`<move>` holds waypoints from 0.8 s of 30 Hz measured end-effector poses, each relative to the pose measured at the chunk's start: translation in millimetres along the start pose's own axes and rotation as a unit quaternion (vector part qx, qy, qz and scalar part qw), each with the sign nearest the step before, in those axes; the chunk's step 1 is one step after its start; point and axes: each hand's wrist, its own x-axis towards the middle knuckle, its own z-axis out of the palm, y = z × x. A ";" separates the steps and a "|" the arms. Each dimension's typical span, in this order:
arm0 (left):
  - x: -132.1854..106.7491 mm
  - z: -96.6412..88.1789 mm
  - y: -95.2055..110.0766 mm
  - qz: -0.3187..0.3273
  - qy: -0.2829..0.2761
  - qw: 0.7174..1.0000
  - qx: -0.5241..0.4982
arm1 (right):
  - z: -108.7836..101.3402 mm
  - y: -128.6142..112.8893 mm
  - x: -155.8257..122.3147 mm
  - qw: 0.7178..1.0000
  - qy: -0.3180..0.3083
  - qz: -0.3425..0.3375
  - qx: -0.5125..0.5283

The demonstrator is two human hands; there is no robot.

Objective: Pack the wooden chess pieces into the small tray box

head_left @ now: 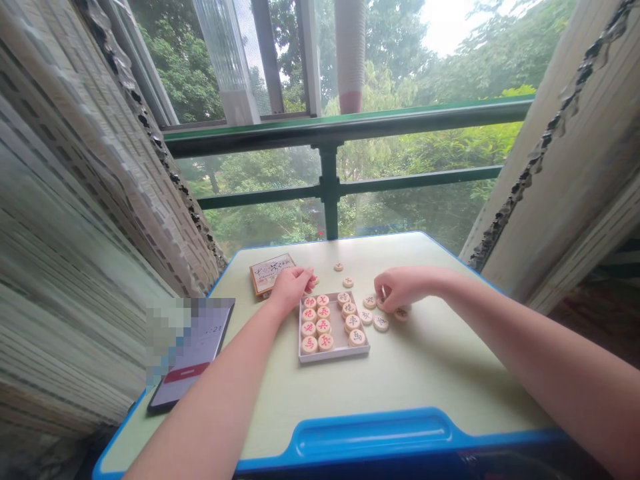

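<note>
A shallow white box holds Chinese chess pieces. Red-marked pieces fill two columns on its left, and dark-marked pieces line its right side, with a bare strip between. My left hand is at the box's far left corner, fingers closed around a red-marked Chinese chess piece that they partly hide. Right of the box, my right hand has its thumb and fingers pinched on a Chinese chess piece. Several dark-marked pieces lie loose around its fingertips.
Two loose pieces, one a far piece, lie beyond the box. A printed box lid rests behind my left hand. At the left edge is a phone. The table has a blue rim and faces a railing.
</note>
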 end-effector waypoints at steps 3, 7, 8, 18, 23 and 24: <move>1.6 0.1 -1.8 0.002 -0.004 1.000 0.001 | 0.2 -8.2 -0.1 0.997 0.076 -0.009 0.002; 2.5 1.0 -3.5 0.015 -0.008 1.000 0.002 | 6.8 -25.9 1.6 0.979 0.197 -0.035 0.027; 2.3 1.3 -3.4 0.018 -0.008 1.000 0.004 | 10.7 -30.7 2.7 0.974 0.216 -0.050 0.036; -1.1 1.7 0.8 0.029 -0.009 0.999 0.030 | 40.7 -54.7 10.9 0.947 0.283 -0.144 0.037; -0.9 1.9 0.3 0.037 -0.006 0.999 0.031 | 39.3 -53.6 13.6 0.952 0.271 -0.135 0.032; -0.8 1.9 0.1 0.039 -0.006 0.999 0.034 | 39.3 -54.1 14.1 0.953 0.269 -0.134 0.030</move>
